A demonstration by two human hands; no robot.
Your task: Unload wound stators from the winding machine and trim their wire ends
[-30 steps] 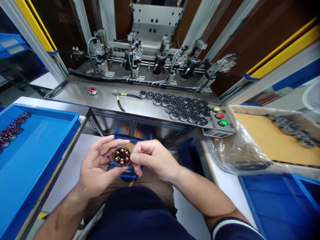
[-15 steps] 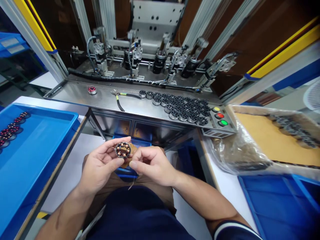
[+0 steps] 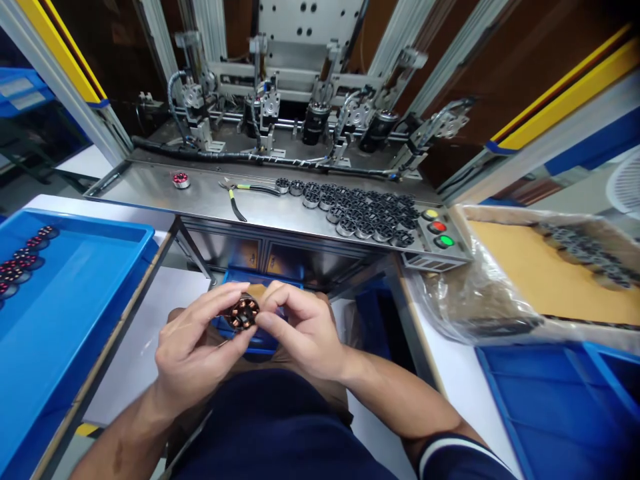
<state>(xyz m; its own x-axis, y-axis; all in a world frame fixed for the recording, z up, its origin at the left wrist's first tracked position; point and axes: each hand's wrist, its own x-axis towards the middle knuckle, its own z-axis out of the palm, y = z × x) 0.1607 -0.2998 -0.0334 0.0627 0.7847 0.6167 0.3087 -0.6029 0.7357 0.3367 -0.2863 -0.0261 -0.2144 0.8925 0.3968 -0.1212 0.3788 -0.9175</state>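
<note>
A round motor stator (image 3: pixel 243 313) with copper windings and a dark rim is held above my lap. My left hand (image 3: pixel 200 340) is closed around its left side, fingers at the top and thumb below. Thumb and forefinger of my right hand (image 3: pixel 300 327) pinch at the stator's right edge; whether a wire end is between them is hidden. A thin wire shows faintly by the left fingers. On the metal bench ahead lie cutting pliers (image 3: pixel 237 195) with green and black handles, and a stator with red windings (image 3: pixel 181 180).
Several dark stators (image 3: pixel 370 210) crowd the bench beside a button panel (image 3: pixel 440 230). Behind stands a machine with fixtures (image 3: pixel 315 123). A blue tray (image 3: pixel 100 267) with wound stators is left; a plastic-lined carton (image 3: pixel 510 267) and a blue bin (image 3: pixel 530 400) are right.
The stator has turned and tilted in my left hand and dropped slightly. My right hand has moved left and up, its fingertips now at the stator's edge. The wire that hung below no longer shows.
</note>
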